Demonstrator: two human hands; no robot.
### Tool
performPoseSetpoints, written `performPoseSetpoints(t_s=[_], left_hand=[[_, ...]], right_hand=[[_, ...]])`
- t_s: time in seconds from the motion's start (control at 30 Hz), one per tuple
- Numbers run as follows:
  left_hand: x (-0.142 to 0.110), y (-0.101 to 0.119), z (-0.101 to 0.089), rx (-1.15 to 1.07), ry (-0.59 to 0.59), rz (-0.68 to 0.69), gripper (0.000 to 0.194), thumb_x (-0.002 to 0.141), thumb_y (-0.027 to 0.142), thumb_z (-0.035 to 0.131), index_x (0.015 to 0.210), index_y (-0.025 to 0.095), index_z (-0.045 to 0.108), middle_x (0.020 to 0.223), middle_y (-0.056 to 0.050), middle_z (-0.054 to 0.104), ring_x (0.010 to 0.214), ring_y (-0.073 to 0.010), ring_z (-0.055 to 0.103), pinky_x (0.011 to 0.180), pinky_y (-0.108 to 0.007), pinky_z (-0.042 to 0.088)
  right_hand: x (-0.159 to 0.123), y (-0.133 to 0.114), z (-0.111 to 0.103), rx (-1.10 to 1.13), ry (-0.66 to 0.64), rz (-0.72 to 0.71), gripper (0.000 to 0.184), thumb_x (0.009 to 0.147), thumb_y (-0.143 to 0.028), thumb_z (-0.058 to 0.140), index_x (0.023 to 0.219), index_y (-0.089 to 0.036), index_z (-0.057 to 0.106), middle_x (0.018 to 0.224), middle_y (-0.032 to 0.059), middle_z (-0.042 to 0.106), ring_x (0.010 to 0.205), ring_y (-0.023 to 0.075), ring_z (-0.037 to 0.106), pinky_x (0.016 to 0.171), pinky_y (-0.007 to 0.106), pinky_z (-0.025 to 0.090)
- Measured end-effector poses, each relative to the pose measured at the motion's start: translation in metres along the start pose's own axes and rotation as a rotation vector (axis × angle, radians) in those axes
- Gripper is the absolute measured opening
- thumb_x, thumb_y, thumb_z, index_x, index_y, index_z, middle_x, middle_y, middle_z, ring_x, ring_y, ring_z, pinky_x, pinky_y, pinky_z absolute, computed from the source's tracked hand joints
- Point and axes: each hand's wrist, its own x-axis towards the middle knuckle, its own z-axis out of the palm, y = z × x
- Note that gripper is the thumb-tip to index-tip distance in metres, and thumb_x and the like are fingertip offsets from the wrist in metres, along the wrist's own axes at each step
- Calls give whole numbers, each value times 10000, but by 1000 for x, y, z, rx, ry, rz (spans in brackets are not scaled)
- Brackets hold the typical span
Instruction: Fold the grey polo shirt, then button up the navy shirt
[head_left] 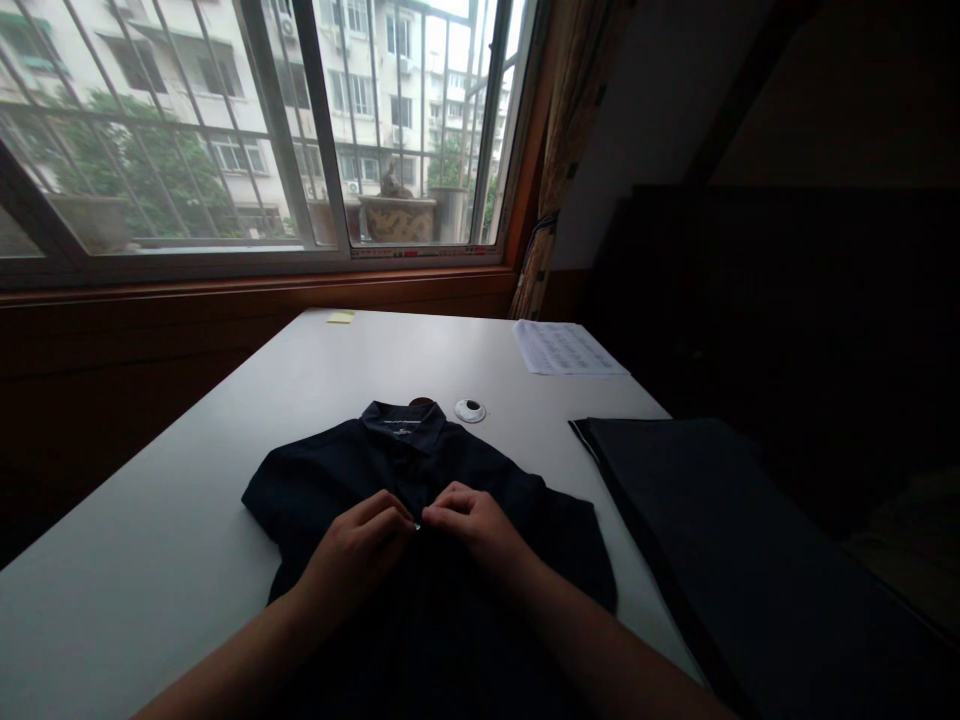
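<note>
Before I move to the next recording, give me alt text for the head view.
A person's left hand and right hand pinch at the front of a dark collared shirt laid on a white table. Beyond it lie a yellow note, far left, and printed papers, far right; a barred window rises behind.

One dark shirt (330, 475), two hands (358, 545) (484, 530), one table (187, 500), one white round object (465, 413), one curtain (574, 110)
</note>
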Motion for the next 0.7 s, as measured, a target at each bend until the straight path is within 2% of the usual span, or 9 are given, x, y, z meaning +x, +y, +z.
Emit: performPoseSetpoints(t_s=[0.43, 0.7], left_hand=[[-1, -2, 0, 24, -39, -16, 109, 962, 148, 547, 907, 201, 625, 935, -31, 619, 780, -124, 646, 679, -211, 543], [-4, -4, 3, 25, -22, -112, 109, 935, 191, 594, 1035, 232, 609, 952, -1, 602, 749, -120, 637, 631, -214, 549]], right_hand=[[4, 7, -3, 43, -37, 5, 300, 779, -448, 701, 692, -166, 757, 837, 28, 627, 750, 162, 553, 696, 295, 395], [3, 3, -3, 54, -46, 26, 301, 767, -453, 704, 683, -169, 757, 841, 31, 630, 745, 164, 554, 688, 295, 399]])
